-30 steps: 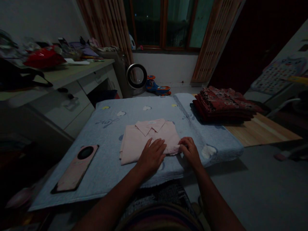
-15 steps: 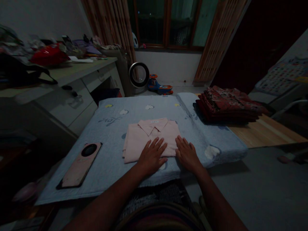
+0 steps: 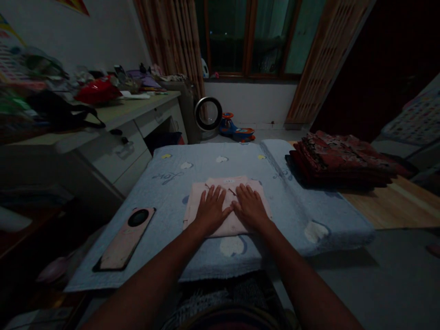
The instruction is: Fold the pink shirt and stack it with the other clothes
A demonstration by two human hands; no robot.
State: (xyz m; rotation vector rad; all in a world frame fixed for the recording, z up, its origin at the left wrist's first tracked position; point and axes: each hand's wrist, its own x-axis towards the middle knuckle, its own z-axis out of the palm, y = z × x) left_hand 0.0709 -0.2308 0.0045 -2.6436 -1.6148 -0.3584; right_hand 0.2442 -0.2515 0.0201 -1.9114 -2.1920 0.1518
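Observation:
A pale pink collared shirt [image 3: 237, 225] lies folded into a rectangle, its collar towards the window. My left hand [image 3: 212, 208] rests flat on the shirt's left half with fingers stretched out. Beside it, my right hand [image 3: 250, 206] lies flat on the right half, fingers extended. The thumbs almost meet over the middle of the shirt, and the hands hide part of the collar. Beneath the shirt spreads a light blue blanket [image 3: 206, 261] with hearts and lettering.
A phone [image 3: 123, 243] in a pink case lies face down on the blanket's left. Folded dark red clothes [image 3: 343, 160] are stacked at the right, by a bare wooden board [image 3: 371, 206]. A cluttered desk [image 3: 120, 114] stands at the left. A ride-on toy [image 3: 237, 129] sits near the window wall.
Both hands have moved up onto the shirt near its collar and closer together; my right hand came in from the shirt's right edge. The view has shifted slightly.

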